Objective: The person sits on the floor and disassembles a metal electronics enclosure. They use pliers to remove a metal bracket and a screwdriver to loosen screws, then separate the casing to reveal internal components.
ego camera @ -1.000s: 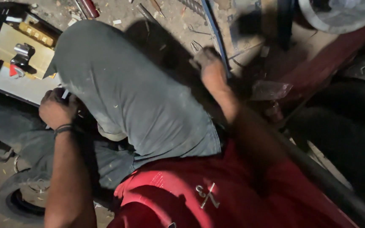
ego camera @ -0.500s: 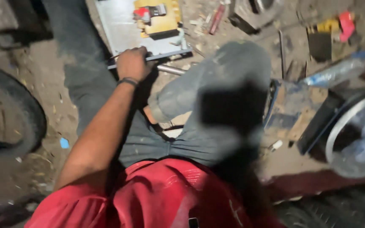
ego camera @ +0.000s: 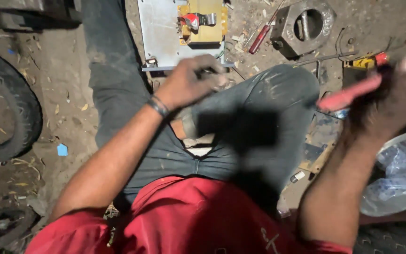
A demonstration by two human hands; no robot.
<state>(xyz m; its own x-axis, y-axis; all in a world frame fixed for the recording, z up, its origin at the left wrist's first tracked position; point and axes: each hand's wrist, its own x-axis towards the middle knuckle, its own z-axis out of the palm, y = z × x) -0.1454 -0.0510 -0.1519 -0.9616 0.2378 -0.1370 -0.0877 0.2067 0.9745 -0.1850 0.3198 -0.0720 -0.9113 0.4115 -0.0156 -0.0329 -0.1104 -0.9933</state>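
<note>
I sit on a dirt floor in grey trousers and a red shirt. My left hand hovers over my knee, fingers curled around a small metal piece that I cannot make out. It is just below a grey metal plate carrying a yellow block with a red lever. My right hand is raised at the right edge, blurred, closed on a red-handled tool whose handle points left.
A large metal hex nut and a red-handled screwdriver lie on the ground beyond my knee. A black tyre sits at the left. A white bowl with clear plastic is at the right, a blue scrap at the left.
The view has swung and closed in. My left hand has lifted off the plate's edge toward my knee. My right hand has come into view holding the red-handled tool.
</note>
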